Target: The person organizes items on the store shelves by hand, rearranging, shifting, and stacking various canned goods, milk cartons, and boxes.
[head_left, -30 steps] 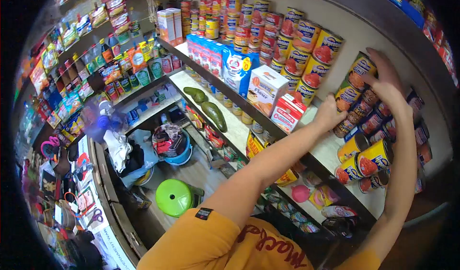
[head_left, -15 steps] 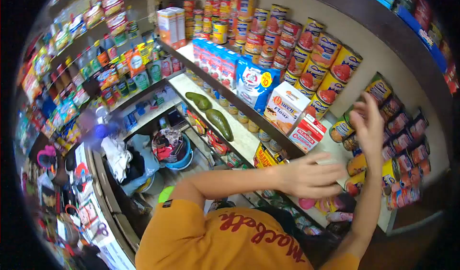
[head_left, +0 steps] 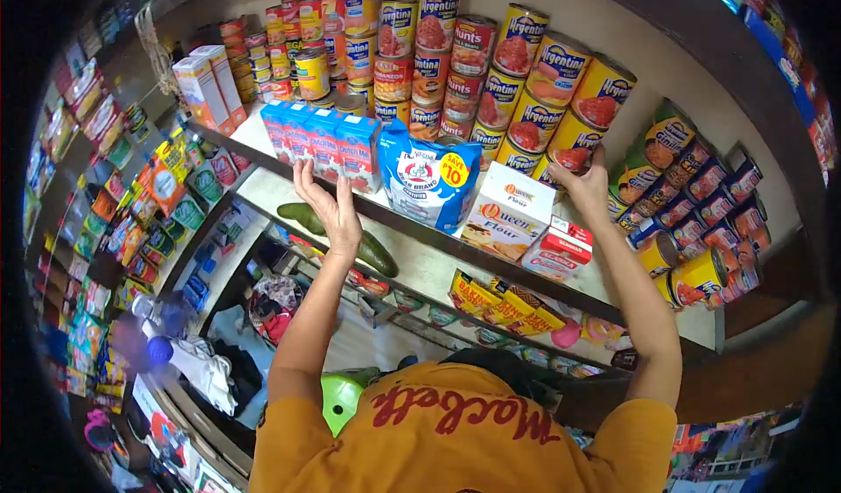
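Note:
My left hand [head_left: 331, 217] is open, its fingers stretched up at the front of a row of blue and red Dutch Mill drink boxes [head_left: 320, 143]. Whether the fingertips press on the boxes I cannot tell. My right hand [head_left: 589, 191] reaches behind the Queen flour box [head_left: 511, 210]. Its thumb and fingers curl around the lower part of a yellow Argentina can [head_left: 574, 137], and another Argentina can [head_left: 604, 92] rests on top. Between my hands stand a blue and white Bear Brand pouch [head_left: 429, 178] and a red and white Alaska box [head_left: 561, 250].
Stacked cans [head_left: 460, 64] line the back of the shelf. More cans lie piled on the right [head_left: 701, 195]. On the lower shelf are dark green avocados [head_left: 375, 252] and yellow baking powder packets [head_left: 504, 305]. Hanging sachets [head_left: 162, 186] fill the left side.
My left hand has moved left from the right end of the shelf to the drink boxes, opening its fingers. My right hand has come left onto the Argentina can. The view has shifted.

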A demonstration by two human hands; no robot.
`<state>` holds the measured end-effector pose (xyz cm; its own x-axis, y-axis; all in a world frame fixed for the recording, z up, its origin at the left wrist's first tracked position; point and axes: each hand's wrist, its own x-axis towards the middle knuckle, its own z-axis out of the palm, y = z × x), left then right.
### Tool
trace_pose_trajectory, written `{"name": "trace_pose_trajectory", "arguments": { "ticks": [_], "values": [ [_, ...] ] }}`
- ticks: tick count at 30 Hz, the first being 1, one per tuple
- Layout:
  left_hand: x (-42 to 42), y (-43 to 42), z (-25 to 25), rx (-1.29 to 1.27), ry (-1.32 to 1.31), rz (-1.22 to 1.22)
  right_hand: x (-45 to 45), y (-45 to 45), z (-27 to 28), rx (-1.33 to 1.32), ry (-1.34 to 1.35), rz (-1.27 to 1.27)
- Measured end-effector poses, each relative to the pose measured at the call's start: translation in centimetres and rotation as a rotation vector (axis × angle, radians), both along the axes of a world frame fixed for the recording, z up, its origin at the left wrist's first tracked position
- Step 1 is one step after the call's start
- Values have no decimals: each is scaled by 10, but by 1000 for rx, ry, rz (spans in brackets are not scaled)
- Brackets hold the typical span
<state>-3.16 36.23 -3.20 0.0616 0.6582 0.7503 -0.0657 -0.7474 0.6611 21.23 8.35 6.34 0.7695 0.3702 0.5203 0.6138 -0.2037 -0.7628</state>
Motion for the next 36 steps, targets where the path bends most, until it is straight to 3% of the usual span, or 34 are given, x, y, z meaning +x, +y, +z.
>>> {"name": "trace_pose_trajectory", "arguments": {
  "ticks": [10,20,24,33,36],
  "values": [
    [15,5,-15,84,28,14,-7,8,-10,240,67,79],
    [19,2,-13,98,-33,27,-3,1,-12,100,47,19],
    [20,3,-15,100,-47,33,-7,4,-15,235,102,92],
    [18,1,-16,66,3,31,-18,12,-12,301,168,91],
    [7,-1,-6,93,-95,-39,-20,10,-10,269,145,89]
  ]
}}
